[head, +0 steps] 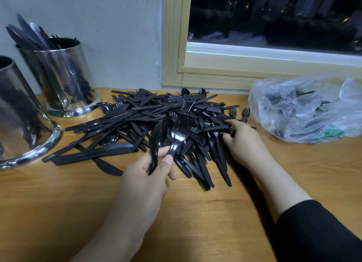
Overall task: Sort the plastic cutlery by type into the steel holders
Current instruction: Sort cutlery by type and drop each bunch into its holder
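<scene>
A fork (pixel 179 136) and a spoon (pixel 156 142) are gripped by the curled left hand (pixel 150 173) above the desk (pixel 215 212). The cutlery pile's (pixel 156 114) right edge is being pinched by the right hand's (pixel 242 140) fingers (pixel 228 122); knives are seen in the far steel holder (pixel 60 75).

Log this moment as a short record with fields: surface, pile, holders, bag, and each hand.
surface: wooden table under a window
pile: mixed black plastic cutlery heaped mid-table
far holder: steel, black knives standing in it
near holder: steel, at the left edge, contents not visible
bag: clear plastic, right of the pile, more black cutlery inside
left hand: grips a spoon and forks by the handles
right hand: fingers curled on pieces at the pile's right edge
</scene>
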The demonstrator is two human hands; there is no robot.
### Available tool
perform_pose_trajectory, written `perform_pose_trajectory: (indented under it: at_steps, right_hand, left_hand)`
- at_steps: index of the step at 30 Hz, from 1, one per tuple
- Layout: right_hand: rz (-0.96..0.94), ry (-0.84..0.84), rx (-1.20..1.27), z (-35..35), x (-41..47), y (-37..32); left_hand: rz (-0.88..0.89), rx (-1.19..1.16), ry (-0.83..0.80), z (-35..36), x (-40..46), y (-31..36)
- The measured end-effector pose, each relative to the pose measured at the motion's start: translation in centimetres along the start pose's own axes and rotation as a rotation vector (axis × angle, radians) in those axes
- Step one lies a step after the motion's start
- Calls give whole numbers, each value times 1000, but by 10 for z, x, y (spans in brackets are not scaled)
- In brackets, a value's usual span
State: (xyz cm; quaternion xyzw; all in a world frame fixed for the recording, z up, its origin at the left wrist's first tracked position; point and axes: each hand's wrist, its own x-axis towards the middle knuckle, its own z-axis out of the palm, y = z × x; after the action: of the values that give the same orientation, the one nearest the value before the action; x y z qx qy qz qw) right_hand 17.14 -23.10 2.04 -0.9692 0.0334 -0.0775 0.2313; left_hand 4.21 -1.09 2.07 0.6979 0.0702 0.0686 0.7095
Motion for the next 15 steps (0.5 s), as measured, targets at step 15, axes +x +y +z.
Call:
perform_pose_trajectory:
  at_steps: [15]
  right_hand:
    - [71,151,515,-19,-6,10]
  left_hand:
    - [10,12,4,-3,2,1]
